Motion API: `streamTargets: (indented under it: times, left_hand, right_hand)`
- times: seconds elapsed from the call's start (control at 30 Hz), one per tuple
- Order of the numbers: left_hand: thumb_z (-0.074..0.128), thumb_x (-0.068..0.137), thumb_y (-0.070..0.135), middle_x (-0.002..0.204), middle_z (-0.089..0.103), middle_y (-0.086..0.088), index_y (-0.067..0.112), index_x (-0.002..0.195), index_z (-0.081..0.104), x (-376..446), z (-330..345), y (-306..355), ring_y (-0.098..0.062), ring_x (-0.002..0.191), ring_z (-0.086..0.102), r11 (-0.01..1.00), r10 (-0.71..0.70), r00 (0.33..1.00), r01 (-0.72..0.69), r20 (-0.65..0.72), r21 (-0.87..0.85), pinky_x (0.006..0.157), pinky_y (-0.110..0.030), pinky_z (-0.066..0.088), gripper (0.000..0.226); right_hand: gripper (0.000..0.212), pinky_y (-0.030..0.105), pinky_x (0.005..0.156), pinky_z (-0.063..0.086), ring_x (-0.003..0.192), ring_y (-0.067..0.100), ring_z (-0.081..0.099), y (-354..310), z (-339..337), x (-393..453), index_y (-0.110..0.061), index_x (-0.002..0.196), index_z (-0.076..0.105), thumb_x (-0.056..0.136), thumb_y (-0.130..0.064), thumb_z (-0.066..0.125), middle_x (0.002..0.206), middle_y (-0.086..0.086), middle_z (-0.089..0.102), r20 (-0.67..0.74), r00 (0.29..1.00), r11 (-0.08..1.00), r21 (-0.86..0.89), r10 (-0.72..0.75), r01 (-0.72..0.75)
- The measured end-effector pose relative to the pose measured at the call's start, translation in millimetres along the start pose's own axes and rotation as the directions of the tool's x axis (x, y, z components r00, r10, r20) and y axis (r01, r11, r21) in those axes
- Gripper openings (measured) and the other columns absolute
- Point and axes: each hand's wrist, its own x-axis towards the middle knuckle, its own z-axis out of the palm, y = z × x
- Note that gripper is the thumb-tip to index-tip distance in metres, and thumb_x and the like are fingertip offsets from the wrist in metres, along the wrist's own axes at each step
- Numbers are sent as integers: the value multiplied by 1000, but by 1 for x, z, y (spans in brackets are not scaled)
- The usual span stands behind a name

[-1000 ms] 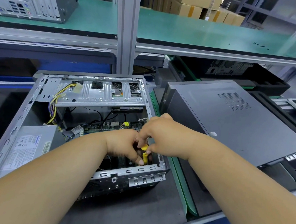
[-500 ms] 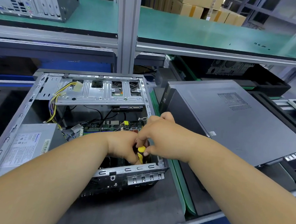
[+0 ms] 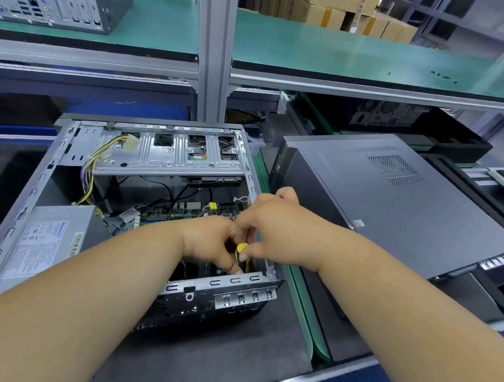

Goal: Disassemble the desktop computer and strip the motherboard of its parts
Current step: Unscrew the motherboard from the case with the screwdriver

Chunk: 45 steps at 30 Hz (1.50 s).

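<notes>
PSU label [image 3: 45,245] w/ barcode, print too small (unreadable), no other text

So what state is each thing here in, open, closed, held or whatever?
Open case: side panel off, lying flat, insides exposed.
Screwdriver: yellow handle upright inside the case, held by both hands.
Left hand: grips the screwdriver low down.
Right hand: pinches the handle top.
Power supply: in the case, wired.
Grey case: closed, lying flat.

This is a workshop for taking computers apart. Past the right hand [image 3: 275,230] is a long green shelf [image 3: 340,49] with brown boxes [image 3: 341,14]. Beside it lies a closed computer [image 3: 390,204].
</notes>
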Motion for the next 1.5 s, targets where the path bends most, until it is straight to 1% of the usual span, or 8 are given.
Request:
streamTargets:
  times: [0.23, 0.6, 0.8, 0.97, 1.07, 1.17, 1.37, 1.5]
  left_hand:
    - [80, 74, 25, 82, 69, 15, 30, 86, 67, -3, -3, -2, 1, 74, 62, 1000, -16, 999, 16, 45, 0, 69, -10, 48, 18]
    - [82, 70, 30, 65, 60, 23, 39, 70, 61, 2, 1, 1, 6, 61, 52, 1000, -18, 1000, 18, -21, 24, 57, -6, 40, 23]
    - [78, 75, 18, 62, 59, 25, 33, 76, 58, 1, 0, -1, 13, 57, 51, 999, -50, 998, 49, 39, 22, 55, -3, 38, 25]
    - [78, 79, 22, 81, 68, 17, 18, 98, 68, -1, -2, 1, 9, 70, 59, 998, -63, 995, 64, 71, -13, 66, -4, 45, 22]
    - [78, 79, 24, 83, 69, 14, 19, 92, 69, 0, 0, 0, 4, 76, 62, 997, -71, 996, 72, 54, -15, 73, -8, 48, 17]
    - [79, 77, 28, 81, 67, 14, 23, 89, 69, 1, 2, 1, 3, 73, 59, 998, -67, 997, 67, 23, -17, 72, -11, 47, 17]
    - [79, 76, 29, 93, 69, 0, 32, 79, 62, 0, 2, 5, -17, 90, 63, 998, -62, 998, 62, 28, 22, 86, -30, 50, 18]
    - [79, 77, 24, 93, 70, 4, 19, 96, 68, -1, 0, 4, -2, 80, 62, 997, -78, 996, 78, 43, 10, 79, -16, 49, 23]
  right_hand:
    - [21, 35, 92, 17, 93, 10, 17, 1, -1, 3, -40, 106, 70, 85, -38, 73, 105, -12, 58, 2, 1000, 1000, -26, -8, 8]
    - [26, 44, 99, 23, 104, 10, 44, 6, -1, 2, -33, 104, 65, 86, -52, 64, 94, -12, 63, -12, 999, 996, -80, -47, 45]
    - [21, 30, 81, 12, 82, 7, 14, 5, 3, 5, -38, 108, 69, 87, -42, 69, 95, -9, 62, -7, 998, 997, -48, -61, 60]
    - [26, 33, 89, 20, 104, 15, 22, 6, -1, 7, -45, 112, 66, 89, -35, 69, 105, -13, 56, 73, 997, 998, -54, -38, 42]
    - [27, 25, 76, 20, 88, 10, 14, 6, -2, 5, -46, 111, 67, 91, -27, 66, 108, -10, 52, 70, 996, 999, 6, -49, 48]
    - [21, 38, 99, 18, 108, 7, 32, 8, -2, 4, -39, 111, 66, 90, -39, 64, 101, -16, 60, 45, 996, 997, 6, -82, 82]
    - [23, 42, 101, 19, 108, 10, 39, 4, 9, 8, -33, 107, 67, 89, -48, 64, 95, -13, 60, -26, 999, 994, -96, -47, 45]
    - [23, 34, 91, 16, 98, 8, 22, 4, 9, 7, -38, 109, 70, 87, -41, 70, 104, -13, 57, -22, 999, 998, -48, -39, 38]
